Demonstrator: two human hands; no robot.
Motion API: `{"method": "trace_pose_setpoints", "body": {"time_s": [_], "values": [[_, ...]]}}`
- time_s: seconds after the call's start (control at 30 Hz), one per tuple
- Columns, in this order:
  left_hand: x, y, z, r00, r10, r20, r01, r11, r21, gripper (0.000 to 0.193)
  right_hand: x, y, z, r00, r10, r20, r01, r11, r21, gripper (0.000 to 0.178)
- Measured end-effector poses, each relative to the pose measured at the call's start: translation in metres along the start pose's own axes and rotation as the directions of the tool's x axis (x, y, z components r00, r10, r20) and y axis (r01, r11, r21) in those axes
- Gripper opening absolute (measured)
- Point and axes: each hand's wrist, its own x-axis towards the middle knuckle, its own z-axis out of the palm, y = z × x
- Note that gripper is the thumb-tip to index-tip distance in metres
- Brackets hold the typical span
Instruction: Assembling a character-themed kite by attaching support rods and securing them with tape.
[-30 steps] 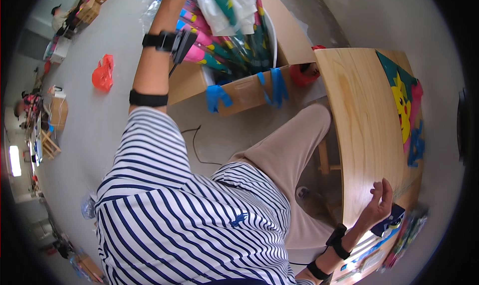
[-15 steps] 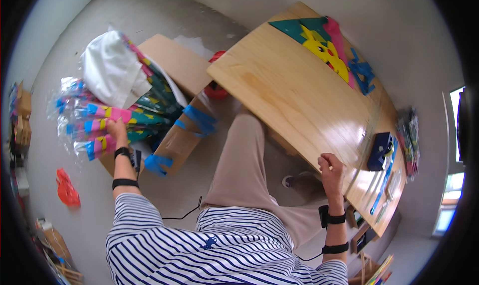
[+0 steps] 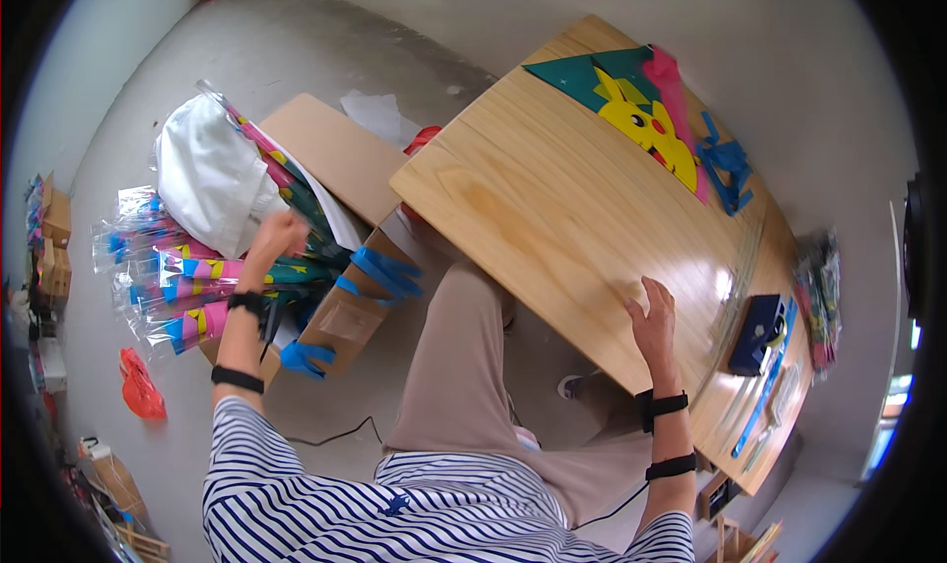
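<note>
If L hand [image 3: 276,240] snags film-wrapped rolls [image 3: 209,269]: poss. spill
L grip: can't tell
R hand [image 3: 654,331]: fingers apart, nr table [image 3: 552,208]

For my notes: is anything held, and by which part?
The right hand holds nothing. The left hand is curled near the packets; holding cannot be told.

Soft daylight reaches me, brightest at the window [image 3: 897,397] on my right; it glares off the bench [image 3: 552,208] and glints on clear wrappers [image 3: 138,206]. My left fingers [image 3: 291,230] blur slightly; straight edges bow toward the black rim.
</note>
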Motion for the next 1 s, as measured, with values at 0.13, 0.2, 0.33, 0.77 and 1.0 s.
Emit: {"method": "trace_pose_setpoints", "body": {"time_s": [0.13,0.2,0.33,0.77,1.0], "values": [[0.098,0.111,0.071,0.952,0.305,-0.019,-0.302,0.949,0.084,0.022,0.036,0.006,0.015,0.988,-0.011,0.156,0.030,0.992,-0.121,0.075],[0.145,0.169,0.118,0.864,0.504,-0.023,-0.488,0.847,0.209,0.024,0.044,-0.003,0.007,0.975,-0.001,0.221,0.038,0.986,-0.162,0.081],[0.236,0.260,0.195,0.835,0.550,0.016,-0.521,0.781,0.345,0.031,0.040,-0.001,0.005,0.962,0.037,0.270,0.016,0.981,-0.192,0.094],[0.326,0.333,0.295,0.962,0.270,-0.051,-0.183,0.768,0.613,0.043,0.045,-0.003,0.000,0.958,0.039,0.285,0.006,0.988,-0.157,0.096],[0.326,0.327,0.294,0.921,0.358,-0.155,-0.226,0.814,0.535,0.022,0.042,0.002,0.003,0.964,0.030,0.265,0.006,0.991,-0.137,0.097]]}}
